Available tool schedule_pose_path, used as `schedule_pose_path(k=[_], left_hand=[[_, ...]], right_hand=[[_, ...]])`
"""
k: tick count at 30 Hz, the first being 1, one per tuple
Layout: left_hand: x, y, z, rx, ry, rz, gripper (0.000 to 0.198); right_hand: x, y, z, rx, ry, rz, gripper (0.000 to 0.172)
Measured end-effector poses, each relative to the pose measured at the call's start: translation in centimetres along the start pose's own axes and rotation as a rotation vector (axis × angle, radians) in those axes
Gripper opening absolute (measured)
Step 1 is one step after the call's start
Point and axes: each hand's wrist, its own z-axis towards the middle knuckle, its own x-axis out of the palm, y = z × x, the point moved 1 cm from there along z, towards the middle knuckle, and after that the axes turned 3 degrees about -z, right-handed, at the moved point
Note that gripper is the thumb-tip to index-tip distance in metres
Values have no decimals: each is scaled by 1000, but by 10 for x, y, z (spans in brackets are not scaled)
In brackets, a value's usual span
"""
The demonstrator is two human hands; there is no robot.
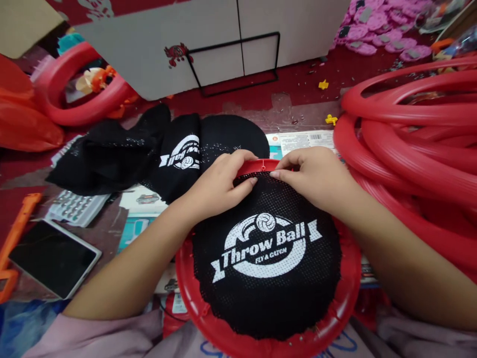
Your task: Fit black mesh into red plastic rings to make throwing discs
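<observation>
A red plastic ring [188, 288] rests on my lap, tilted against the table edge. Across it lies a black mesh disc [268, 303] printed "Throw Ball Fly & Catch" in white. At the ring's far rim, my left hand [227, 181] pinches the mesh edge and rim between thumb and fingers. Just right of it, my right hand [311, 174] grips the mesh edge with thumb and forefinger. A short stretch of bare red rim with a small peg shows between the hands. Behind my left hand are more black mesh discs [233, 134], some folded.
Red rings [402, 149] are stacked at the right. A phone [55, 256], an orange plastic piece [17, 243] and a calculator [78, 206] lie at the left. A white box [212, 49] with a black wire frame [236, 42] stands behind; pink pieces [376, 30] are heaped far right.
</observation>
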Motion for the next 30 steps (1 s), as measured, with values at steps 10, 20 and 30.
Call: schedule_pose_path(k=[10, 20, 30], left_hand=[[3, -1, -1, 165, 118, 181, 36], [5, -1, -2, 193, 126, 239, 38], [1, -2, -5, 174, 145, 359, 37]], right_hand=[[6, -9, 8, 5, -6, -8, 14], [5, -10, 9, 12, 32, -95, 14], [4, -1, 4, -13, 38, -229, 17]])
